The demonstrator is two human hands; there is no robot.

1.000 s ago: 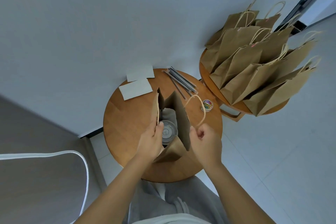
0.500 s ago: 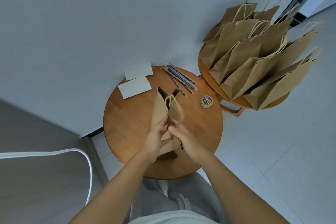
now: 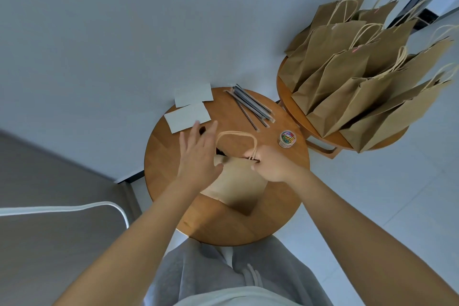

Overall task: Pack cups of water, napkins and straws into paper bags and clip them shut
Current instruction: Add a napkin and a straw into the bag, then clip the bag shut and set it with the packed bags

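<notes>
While the right hand (image 3: pixel 269 163) pinches the creased kraft bag (image 3: pixel 236 181), its mouth seems closed.

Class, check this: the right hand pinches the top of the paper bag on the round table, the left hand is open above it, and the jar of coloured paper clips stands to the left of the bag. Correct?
Not quite. In the head view the jar of coloured paper clips stands to the right of the paper bag, beyond the right hand. The rest holds: that hand pinches the bag's top and the left hand is open above it, on the round table.
</notes>
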